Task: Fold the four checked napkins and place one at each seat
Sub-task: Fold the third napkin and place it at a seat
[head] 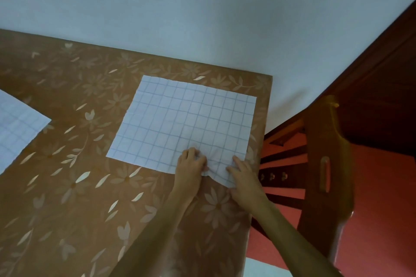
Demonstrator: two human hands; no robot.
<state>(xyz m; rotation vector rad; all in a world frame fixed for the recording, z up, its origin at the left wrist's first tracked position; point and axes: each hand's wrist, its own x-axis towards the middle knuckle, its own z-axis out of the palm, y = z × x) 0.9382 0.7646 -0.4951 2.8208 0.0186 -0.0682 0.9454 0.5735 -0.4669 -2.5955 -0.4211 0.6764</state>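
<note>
A white checked napkin (184,121) lies spread flat near the table's far right corner. Both hands are on its near edge. My left hand (191,163) pinches the cloth there, and the fabric bunches between the hands. My right hand (244,175) presses and grips the near right corner of the same napkin. A second checked napkin (15,125) lies flat at the left edge of the view, only partly visible.
The table (78,186) wears a brown cloth with pale flowers. A pale wall runs behind it. A wooden chair (324,164) with a red seat stands close against the table's right side, beside a dark wooden door.
</note>
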